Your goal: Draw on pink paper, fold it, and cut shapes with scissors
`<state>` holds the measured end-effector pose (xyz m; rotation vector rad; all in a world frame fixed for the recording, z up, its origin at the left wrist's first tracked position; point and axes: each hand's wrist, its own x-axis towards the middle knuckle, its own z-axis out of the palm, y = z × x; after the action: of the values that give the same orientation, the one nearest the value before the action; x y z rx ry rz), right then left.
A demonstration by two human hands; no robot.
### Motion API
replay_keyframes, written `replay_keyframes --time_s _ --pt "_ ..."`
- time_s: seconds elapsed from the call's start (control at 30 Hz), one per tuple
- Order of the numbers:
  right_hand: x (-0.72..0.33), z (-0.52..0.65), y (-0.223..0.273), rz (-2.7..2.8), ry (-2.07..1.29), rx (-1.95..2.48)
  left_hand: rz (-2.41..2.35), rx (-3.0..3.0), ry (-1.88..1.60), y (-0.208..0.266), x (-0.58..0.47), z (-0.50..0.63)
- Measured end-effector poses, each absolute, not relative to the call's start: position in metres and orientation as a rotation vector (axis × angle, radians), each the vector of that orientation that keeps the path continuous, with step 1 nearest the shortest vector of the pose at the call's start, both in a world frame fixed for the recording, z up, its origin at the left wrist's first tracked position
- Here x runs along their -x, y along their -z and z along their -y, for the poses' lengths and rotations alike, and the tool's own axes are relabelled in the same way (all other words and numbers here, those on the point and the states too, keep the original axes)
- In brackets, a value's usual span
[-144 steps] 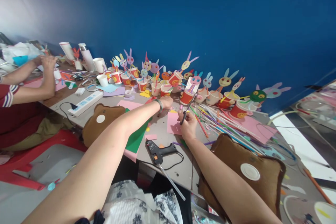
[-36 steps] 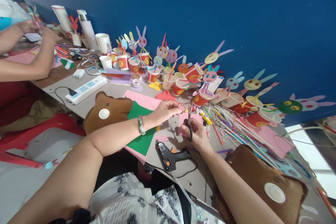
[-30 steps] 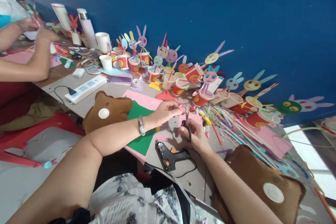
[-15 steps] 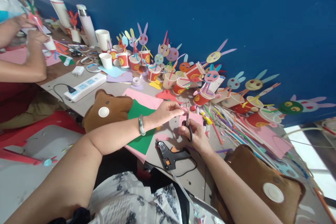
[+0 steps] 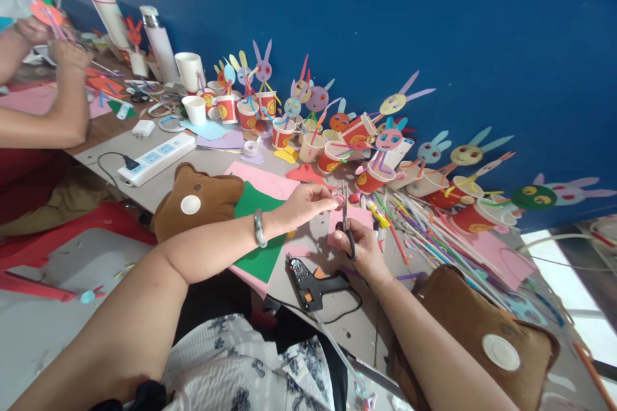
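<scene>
Between the thumb and fingers of my left hand point(image 5: 311, 200) is pinched a small piece of pink paper point(image 5: 339, 198). My right hand point(image 5: 361, 247) grips a pair of black-handled scissors point(image 5: 348, 237), blades pointing away from me and right beside the pink piece. Whether the blades touch the paper I cannot tell. Under the hands lies a pink paper sheet point(image 5: 364, 218). Nearer to me rests a black glue gun point(image 5: 313, 284). Green paper point(image 5: 263, 257) lies under my left forearm, on top of larger pink paper.
Paper cups with rabbit figures point(image 5: 376, 174) line the blue wall. Pipe cleaners point(image 5: 434, 237) lie at right. Brown cushions point(image 5: 193, 205) flank my arms. A power strip point(image 5: 159, 159) is at left, beyond it another person's hands point(image 5: 72, 54) holding an orange paper figure point(image 5: 47, 13).
My hands stay almost in place; the scissors have shifted very slightly. At far left, the other person's hands have raised the orange paper figure, and the white cup near them is out of sight.
</scene>
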<state>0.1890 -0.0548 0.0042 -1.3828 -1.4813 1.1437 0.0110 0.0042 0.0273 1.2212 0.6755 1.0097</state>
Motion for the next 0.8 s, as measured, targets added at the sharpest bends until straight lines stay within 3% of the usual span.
replay_keyframes --time_s 0.8 --pt "-0.190 0.057 -0.002 1.551 -1.100 1.338 -0.704 -1.254 -1.014 -0.043 -0.006 0.000"
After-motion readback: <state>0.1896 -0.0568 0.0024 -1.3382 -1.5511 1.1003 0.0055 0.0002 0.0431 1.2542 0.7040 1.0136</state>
